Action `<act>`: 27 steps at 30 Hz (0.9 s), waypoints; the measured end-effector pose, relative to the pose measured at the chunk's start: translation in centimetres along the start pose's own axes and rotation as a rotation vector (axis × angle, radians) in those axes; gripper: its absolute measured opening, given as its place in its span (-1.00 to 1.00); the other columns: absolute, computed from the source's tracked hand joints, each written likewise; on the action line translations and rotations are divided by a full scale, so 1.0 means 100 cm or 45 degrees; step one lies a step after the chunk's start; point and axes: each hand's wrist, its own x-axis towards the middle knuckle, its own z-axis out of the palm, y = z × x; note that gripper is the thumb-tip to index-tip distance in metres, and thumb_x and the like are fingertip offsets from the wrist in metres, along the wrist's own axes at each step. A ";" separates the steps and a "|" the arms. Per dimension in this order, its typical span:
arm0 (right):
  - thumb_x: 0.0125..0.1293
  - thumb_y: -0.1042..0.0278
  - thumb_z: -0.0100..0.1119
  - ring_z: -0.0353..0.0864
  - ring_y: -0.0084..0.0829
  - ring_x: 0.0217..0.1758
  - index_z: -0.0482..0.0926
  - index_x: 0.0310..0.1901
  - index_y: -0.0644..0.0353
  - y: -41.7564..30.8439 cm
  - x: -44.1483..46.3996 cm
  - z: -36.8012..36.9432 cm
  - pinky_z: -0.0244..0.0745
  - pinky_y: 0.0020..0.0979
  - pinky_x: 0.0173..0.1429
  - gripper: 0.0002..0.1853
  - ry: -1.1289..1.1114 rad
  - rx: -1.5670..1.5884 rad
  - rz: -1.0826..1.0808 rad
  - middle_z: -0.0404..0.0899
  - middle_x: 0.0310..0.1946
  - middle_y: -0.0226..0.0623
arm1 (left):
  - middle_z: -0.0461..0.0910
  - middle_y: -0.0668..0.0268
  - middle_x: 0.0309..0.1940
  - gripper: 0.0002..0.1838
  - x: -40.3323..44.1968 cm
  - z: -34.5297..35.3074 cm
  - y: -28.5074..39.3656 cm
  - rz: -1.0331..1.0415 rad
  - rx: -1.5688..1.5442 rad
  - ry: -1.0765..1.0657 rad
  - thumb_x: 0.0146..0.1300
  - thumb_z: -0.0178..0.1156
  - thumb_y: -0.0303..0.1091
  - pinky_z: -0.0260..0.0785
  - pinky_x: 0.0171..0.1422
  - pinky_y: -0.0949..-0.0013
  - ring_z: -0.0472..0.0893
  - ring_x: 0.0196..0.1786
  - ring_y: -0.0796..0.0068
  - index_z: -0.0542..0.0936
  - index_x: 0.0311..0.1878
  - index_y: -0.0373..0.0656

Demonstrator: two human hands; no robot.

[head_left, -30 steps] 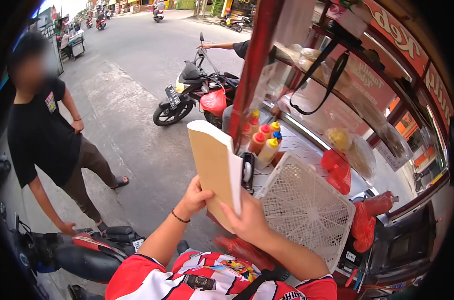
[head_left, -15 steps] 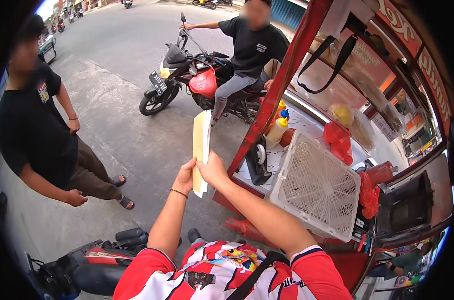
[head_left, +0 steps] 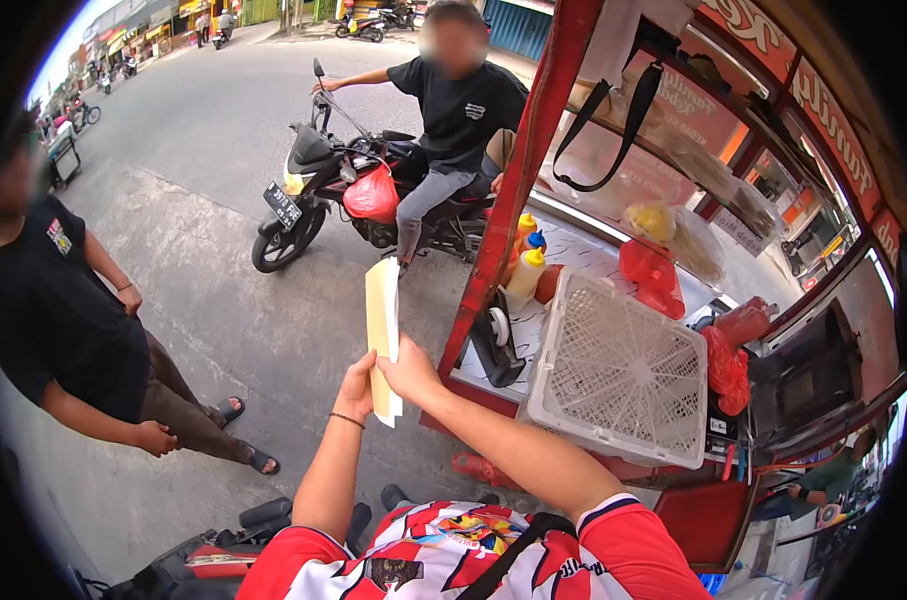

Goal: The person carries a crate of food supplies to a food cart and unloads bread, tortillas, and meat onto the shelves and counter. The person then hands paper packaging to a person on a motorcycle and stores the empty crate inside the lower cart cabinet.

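A thin stack of paper sheets (head_left: 383, 305), tan on one face with white edges, stands upright in front of my chest. My left hand (head_left: 356, 387) is closed on its lower left side, thumb against the tan face. From the other side my right hand (head_left: 411, 372) grips the stack's right edge, its fingers partly hidden behind the wrist and paper. The two hands are close together, and the sheets stick out above and below them.
On my right is a red-framed food cart (head_left: 519, 190) with a white plastic basket (head_left: 619, 370) and squeeze bottles (head_left: 525, 275). A rider sits on a motorcycle (head_left: 304, 165) ahead. Another person (head_left: 69, 310) stands at left. A parked motorbike (head_left: 214, 560) is at lower left.
My view has tilted and shifted, so the rider and cart appear further left. The paper stack sits slightly lower and left in view, still in both hands.
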 end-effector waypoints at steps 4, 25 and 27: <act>0.24 0.26 0.19 0.68 0.20 -0.04 0.49 0.04 0.35 -0.003 -0.004 -0.004 0.57 0.04 0.07 -0.59 -0.021 0.011 0.016 0.67 -0.14 0.24 | 0.62 0.10 0.16 -0.51 -0.002 0.002 -0.003 0.014 -0.008 0.030 0.46 0.13 -0.13 0.52 0.28 0.11 0.64 0.16 0.17 0.47 0.31 -0.24; 0.34 0.24 0.24 0.70 0.00 0.06 0.50 0.19 0.36 0.013 -0.107 -0.139 0.54 -0.16 0.15 -0.52 -0.558 0.379 -0.111 0.68 -0.01 0.12 | 0.63 0.17 0.11 -0.42 -0.067 0.114 -0.055 0.151 0.685 0.005 0.19 0.40 -0.43 0.54 0.24 0.23 0.65 0.14 0.33 0.44 0.27 -0.28; 0.36 0.25 0.24 0.70 -0.02 0.05 0.51 0.18 0.36 0.013 -0.123 -0.168 0.54 -0.17 0.16 -0.55 -0.496 0.381 -0.189 0.68 -0.01 0.11 | 0.64 0.20 0.08 -0.43 -0.066 0.139 -0.073 0.281 0.867 0.035 0.17 0.44 -0.45 0.51 0.22 0.29 0.64 0.13 0.39 0.45 0.24 -0.28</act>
